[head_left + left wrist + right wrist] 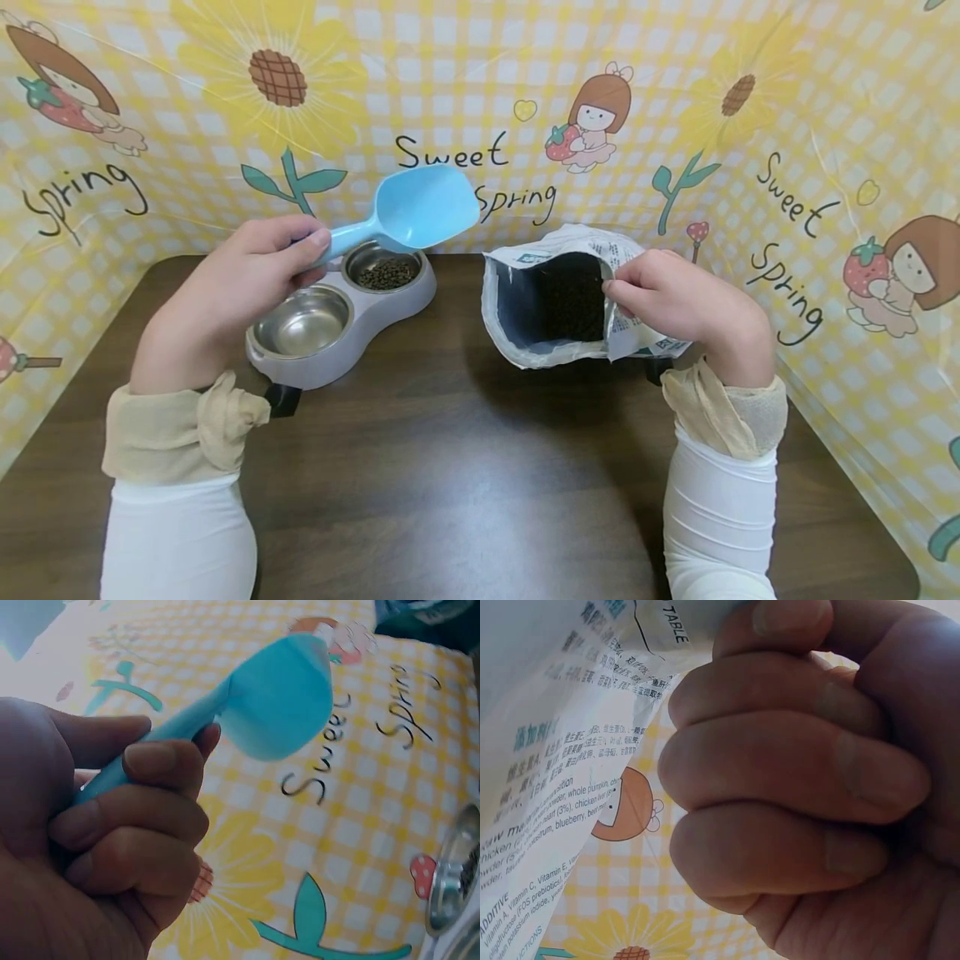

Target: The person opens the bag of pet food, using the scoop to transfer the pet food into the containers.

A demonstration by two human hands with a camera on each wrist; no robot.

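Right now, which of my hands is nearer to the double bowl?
Left. Your left hand, holding the blue scoop, appears over the left side of the double bowl; your right hand grips the bag, farther off to the right.

The head view shows one blue scoop [431, 204], one pet food bag [517, 300], one double pet feeder [375, 312] and one desk [390, 483]. The feeder has two metal bowls [303, 321], one of the two containing kibble [388, 273]. There are two grips, one left [255, 262] and one right [667, 296], and two sleeves [176, 533]. One backdrop [457, 75] bears two sunflowers [277, 77] and three girls [592, 125].
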